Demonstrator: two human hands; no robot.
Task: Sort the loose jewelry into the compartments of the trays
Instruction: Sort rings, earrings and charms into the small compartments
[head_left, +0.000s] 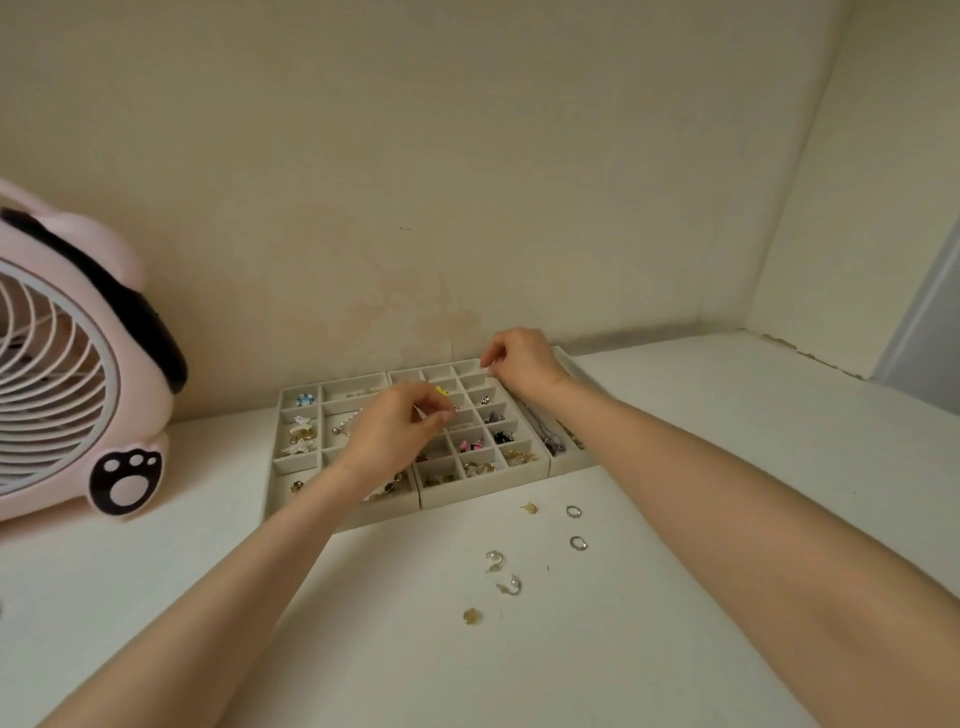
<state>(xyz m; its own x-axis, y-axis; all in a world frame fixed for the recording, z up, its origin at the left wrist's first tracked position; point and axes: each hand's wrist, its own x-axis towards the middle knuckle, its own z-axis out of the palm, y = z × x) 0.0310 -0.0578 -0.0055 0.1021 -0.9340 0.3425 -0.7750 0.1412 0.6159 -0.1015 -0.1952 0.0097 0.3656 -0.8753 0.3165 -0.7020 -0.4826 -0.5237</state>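
fingers (440, 417) of left hand (389, 436) and right hand (524, 364) each pinch a tiny piece (422, 414), trays (483, 498) lengthwise toward wall (467, 208)

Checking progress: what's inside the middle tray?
The middle tray holds gold pieces in front, a pink piece, a black piece, a yellow piece farther back. The left hand hides its left compartments; the right hand hides its far right corner.

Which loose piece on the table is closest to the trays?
The little gold piece, just in front of the middle tray. The silver rings and pearl earrings lie farther out.
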